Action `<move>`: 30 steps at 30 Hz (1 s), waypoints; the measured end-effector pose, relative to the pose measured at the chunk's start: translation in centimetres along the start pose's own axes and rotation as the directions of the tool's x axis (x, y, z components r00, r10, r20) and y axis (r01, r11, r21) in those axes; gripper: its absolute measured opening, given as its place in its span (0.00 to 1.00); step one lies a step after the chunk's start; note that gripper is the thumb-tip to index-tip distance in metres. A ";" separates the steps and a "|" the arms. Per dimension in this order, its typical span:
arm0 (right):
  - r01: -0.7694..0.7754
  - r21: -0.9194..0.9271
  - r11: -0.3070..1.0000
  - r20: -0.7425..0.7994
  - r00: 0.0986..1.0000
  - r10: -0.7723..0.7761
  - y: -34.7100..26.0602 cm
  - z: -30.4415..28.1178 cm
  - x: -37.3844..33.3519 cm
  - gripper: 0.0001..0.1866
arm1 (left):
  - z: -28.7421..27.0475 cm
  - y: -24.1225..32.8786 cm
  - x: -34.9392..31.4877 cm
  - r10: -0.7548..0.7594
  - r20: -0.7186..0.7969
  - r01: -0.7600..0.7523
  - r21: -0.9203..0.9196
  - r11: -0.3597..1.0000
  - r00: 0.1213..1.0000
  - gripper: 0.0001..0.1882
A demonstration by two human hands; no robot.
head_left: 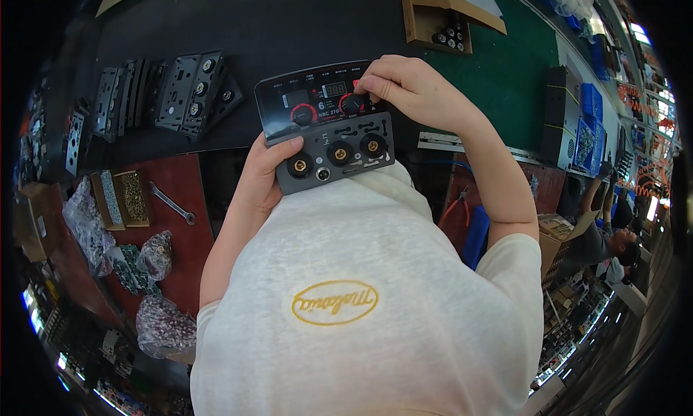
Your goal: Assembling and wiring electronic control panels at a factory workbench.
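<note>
You wear a loose, off-white T-shirt (375,293) of thin, faintly slubbed cloth — short sleeves (516,261) ending above the elbow, both forearms bare below. On the chest sits a yellow oval emblem (334,302) with cursive script inside. Your left hand (266,172) and right hand (404,88) are ungloved — no watch, ring or wristband shows on either.

Black-topped table (303,26) carrying a row of grey metal panels (180,91) far left; open brown cardboard box (440,19) of black knobs far right, on green mat (505,77).
</note>
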State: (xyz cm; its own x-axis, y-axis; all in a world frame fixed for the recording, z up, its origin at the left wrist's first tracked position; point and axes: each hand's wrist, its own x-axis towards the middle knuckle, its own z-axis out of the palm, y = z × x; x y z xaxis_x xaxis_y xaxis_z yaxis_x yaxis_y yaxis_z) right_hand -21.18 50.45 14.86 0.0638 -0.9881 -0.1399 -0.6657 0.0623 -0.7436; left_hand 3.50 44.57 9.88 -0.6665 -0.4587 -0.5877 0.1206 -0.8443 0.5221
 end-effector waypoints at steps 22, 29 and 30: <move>0.125 -0.571 0.811 -0.015 0.987 -0.162 -2.8 1.9 -0.7 0.14 | 0.6 0.3 -0.5 0.002 0.013 -0.002 -0.002 1.000 1.000 0.24; 0.121 -0.518 0.847 -0.073 0.980 -0.184 -3.9 1.9 -0.3 0.11 | 0.4 0.4 -0.6 0.015 -0.004 -0.015 -0.008 1.000 1.000 0.23; 0.147 -0.514 0.845 -0.074 0.974 -0.214 -3.7 2.2 -0.1 0.09 | 0.3 0.4 -0.6 0.016 0.004 -0.016 0.001 1.000 1.000 0.23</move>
State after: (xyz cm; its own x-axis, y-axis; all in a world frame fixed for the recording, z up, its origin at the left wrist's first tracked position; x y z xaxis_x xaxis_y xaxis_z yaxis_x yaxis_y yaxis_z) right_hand -17.05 50.67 16.17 0.1495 -0.9862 0.0716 -0.9353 -0.1646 -0.3131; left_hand 3.76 44.55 10.64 -0.6674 -0.4714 -0.5766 0.1306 -0.8363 0.5326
